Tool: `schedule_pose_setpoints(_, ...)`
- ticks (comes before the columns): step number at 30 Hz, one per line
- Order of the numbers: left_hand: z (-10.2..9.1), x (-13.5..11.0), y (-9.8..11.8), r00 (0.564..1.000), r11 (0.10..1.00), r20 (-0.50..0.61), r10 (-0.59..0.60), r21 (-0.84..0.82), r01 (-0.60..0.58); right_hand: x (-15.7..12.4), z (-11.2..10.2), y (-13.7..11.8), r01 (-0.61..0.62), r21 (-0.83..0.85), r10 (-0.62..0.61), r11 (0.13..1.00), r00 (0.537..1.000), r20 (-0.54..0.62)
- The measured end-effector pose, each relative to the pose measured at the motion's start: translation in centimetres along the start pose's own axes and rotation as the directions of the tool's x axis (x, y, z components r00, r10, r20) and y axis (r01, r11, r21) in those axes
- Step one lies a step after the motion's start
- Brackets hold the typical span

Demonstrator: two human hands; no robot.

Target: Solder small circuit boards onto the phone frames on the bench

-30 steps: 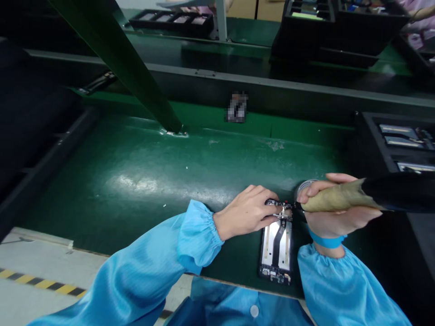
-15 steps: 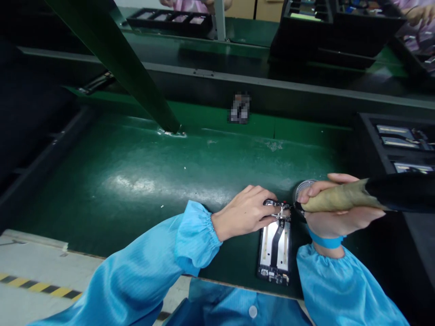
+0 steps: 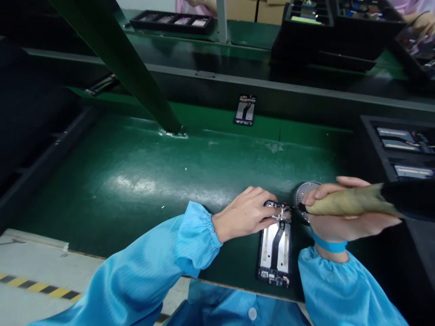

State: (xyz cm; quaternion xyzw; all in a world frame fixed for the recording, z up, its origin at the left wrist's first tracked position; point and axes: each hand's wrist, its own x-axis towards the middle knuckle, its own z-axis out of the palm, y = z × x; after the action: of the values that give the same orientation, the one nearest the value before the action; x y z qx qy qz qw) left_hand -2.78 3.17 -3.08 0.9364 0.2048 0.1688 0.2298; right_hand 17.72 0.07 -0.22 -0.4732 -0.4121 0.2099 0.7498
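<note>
An opened phone body with white panels and a black ribbon lies on the green bench mat near the front edge. My left hand rests on its top end, fingers curled and pressing the upper part. My right hand is wrapped round a tan-and-black power screwdriver held almost level, its tip at the phone's top right corner. A round metal mesh dish sits just behind the tip, partly hidden by my fingers.
A second opened phone lies at the back of the mat by the conveyor rail. A slanted green strut meets the mat at left. Black trays with parts stand at right and beyond the conveyor. Other people's hands show at the top.
Both hands stay at the phone's top end. The screwdriver has dipped and shifted slightly right; the view has moved a little.
</note>
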Motion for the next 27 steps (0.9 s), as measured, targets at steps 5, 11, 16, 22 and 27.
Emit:
schedule_pose_setpoints(5,-0.1,3.5,0.2,0.994,0.990,-0.079,-0.078,-0.124,0.068,1.3,-0.6,-0.9,0.117,-0.040,-0.121,0.992,0.986,-0.115)
schedule_pose_setpoints(11,1.6,11.6,1.0,0.991,0.991,0.037,0.131,-0.025,-0.131,2.6,-2.0,-1.7,0.189,-0.050,-0.196,0.981,0.953,-0.230)
schedule_pose_setpoints(16,1.5,14.3,-0.6,0.964,0.965,0.061,0.260,0.013,-0.262,3.0,-3.1,-1.2,0.146,-0.030,-0.149,0.989,0.960,-0.237)
schedule_pose_setpoints(22,-1.7,16.3,-8.3,0.895,0.855,-0.276,-0.350,0.298,0.425,1.5,-1.9,0.4,-0.007,0.000,0.007,1.000,0.994,-0.105)
schedule_pose_setpoints(27,-3.4,17.3,-14.6,0.658,0.613,-0.426,-0.621,0.259,0.747,1.0,-1.4,1.0,-0.027,0.017,0.028,1.000,0.993,-0.116)
